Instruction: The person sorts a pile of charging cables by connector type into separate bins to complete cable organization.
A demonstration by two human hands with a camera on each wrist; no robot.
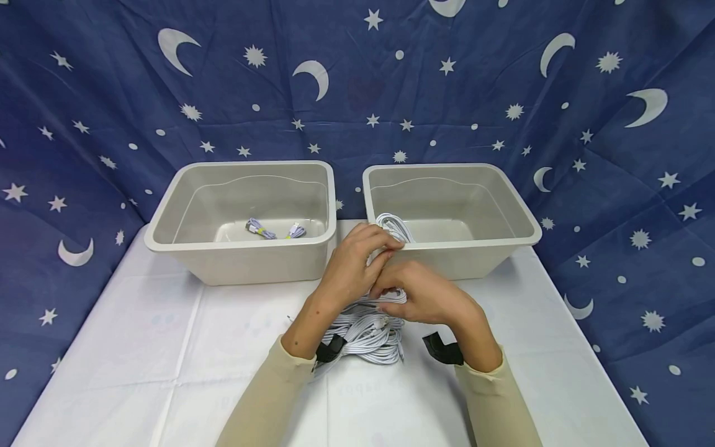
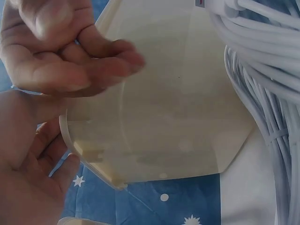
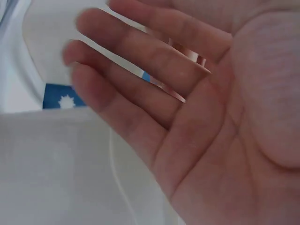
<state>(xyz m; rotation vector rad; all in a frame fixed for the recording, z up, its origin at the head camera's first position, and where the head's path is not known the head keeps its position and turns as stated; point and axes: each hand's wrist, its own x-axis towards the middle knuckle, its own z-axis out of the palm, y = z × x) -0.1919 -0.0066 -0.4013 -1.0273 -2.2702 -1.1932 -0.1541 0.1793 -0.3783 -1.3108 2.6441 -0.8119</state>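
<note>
My left hand (image 1: 350, 266) is at the near left corner of the right bin (image 1: 455, 261), its fingertips by the rim and its fingers loosely bent. Just inside that corner, a coiled white cable (image 1: 395, 226) leans against the wall. Close beside the left hand, my right hand (image 1: 430, 292) hangs over a pile of bundled white cables (image 1: 371, 338) on the table. In the right wrist view its fingers (image 3: 140, 61) are loosely extended, with an empty palm. The left wrist view shows tied cable loops (image 2: 262, 51) near the camera and nothing plainly held.
The left bin (image 1: 240, 264) holds two small cable bundles, one with a yellow tie (image 1: 260, 229) and another (image 1: 296, 231) beside it. Both bins stand at the back of a white-covered table (image 1: 134, 360). Behind them hangs a blue curtain (image 1: 357, 68) with moons and stars.
</note>
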